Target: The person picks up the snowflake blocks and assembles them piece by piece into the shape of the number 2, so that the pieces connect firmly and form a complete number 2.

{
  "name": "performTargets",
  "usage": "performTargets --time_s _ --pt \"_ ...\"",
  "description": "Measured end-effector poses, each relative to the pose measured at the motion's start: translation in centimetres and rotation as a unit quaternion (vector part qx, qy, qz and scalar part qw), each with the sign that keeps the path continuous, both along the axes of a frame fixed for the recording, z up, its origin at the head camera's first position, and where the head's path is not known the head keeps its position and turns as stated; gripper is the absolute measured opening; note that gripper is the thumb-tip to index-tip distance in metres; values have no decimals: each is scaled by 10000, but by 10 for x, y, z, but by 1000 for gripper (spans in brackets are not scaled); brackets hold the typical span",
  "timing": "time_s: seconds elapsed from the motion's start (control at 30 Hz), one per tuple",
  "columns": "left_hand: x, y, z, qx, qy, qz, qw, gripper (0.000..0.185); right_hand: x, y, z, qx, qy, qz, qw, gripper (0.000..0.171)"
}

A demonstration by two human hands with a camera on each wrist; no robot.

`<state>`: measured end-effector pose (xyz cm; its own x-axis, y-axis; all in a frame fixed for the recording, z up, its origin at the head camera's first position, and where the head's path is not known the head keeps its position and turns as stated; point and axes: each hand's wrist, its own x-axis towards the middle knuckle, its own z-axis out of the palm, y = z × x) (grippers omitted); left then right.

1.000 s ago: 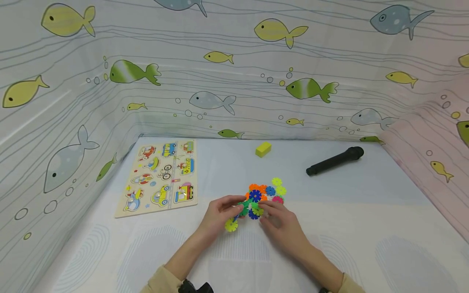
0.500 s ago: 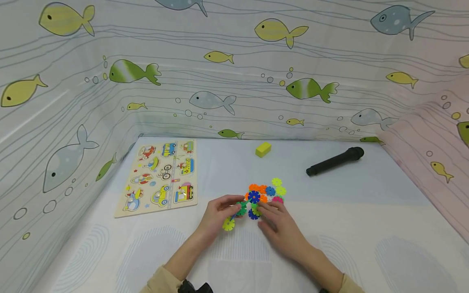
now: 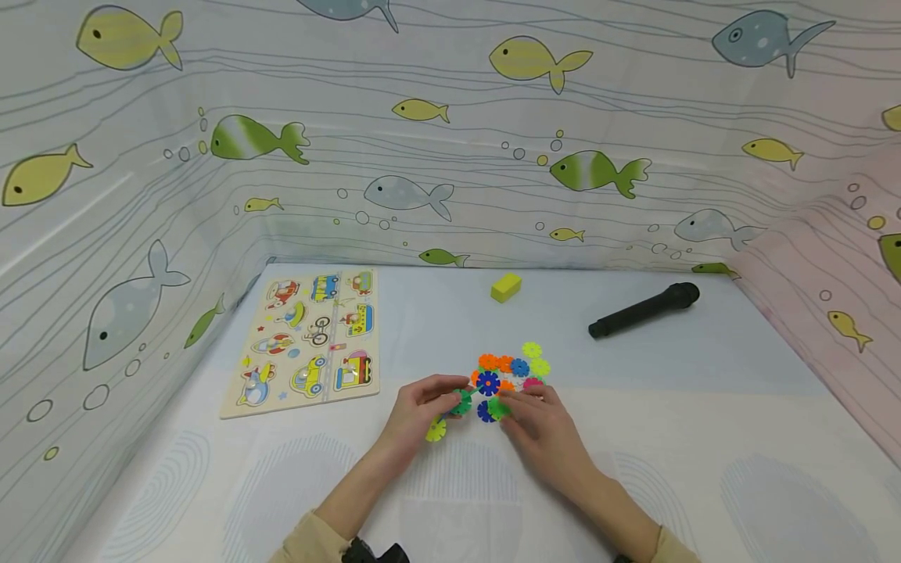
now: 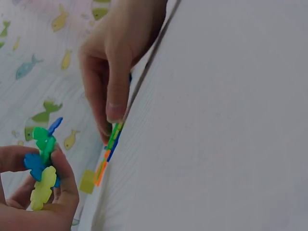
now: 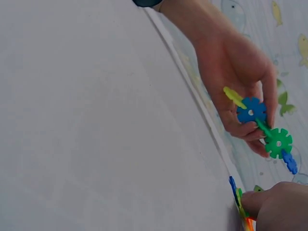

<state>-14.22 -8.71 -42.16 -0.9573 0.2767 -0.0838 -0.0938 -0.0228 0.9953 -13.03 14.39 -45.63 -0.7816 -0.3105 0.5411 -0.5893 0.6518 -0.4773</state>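
My left hand [image 3: 415, 410] holds a short chain of slotted plastic flower discs joined edge to edge. The chain has a yellow disc [image 5: 233, 96], a blue disc [image 5: 251, 110], green discs [image 5: 278, 143] and a dark blue disc [image 5: 289, 162] at its end. To the right, my right hand [image 3: 542, 430] is low over a loose group of the same discs, its thumb and fingertips pinching a green disc [image 3: 498, 408]. A dark blue disc [image 3: 486, 411] lies right beside those fingertips. Orange discs [image 3: 489, 361] lie behind the chain's end, partly hidden.
A wooden picture puzzle board [image 3: 303, 340] lies at the left. Toward the back are a yellow block [image 3: 505, 287] and a black microphone [image 3: 644, 310]. More discs, including a light blue one [image 3: 519, 367] and a yellow-green one [image 3: 540, 367], lie beyond the right hand.
The chain in my left hand has shifted slightly left and turned a little. At my right fingertips a green disc now shows where a yellow-green one was visible.
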Motion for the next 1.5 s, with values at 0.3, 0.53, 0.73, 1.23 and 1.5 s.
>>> performTargets --time_s 0.3,0.53,0.73,1.23,1.5 --pt "1 0 0 -63 0 -41 10000 34 1 -1 2 16 -3 233 9997 32" --pt "1 0 -1 -126 41 -23 9999 33 3 -2 4 69 -243 173 9995 36" --pt "1 0 0 -115 42 -24 9999 34 6 -5 7 -475 -1144 -25 9923 34" --pt "2 1 0 -168 37 47 9998 33 3 -3 3 -1211 -354 -159 9919 24" --pt "1 1 0 -195 72 -235 9995 35 5 -3 4 -1555 -305 200 9872 17"
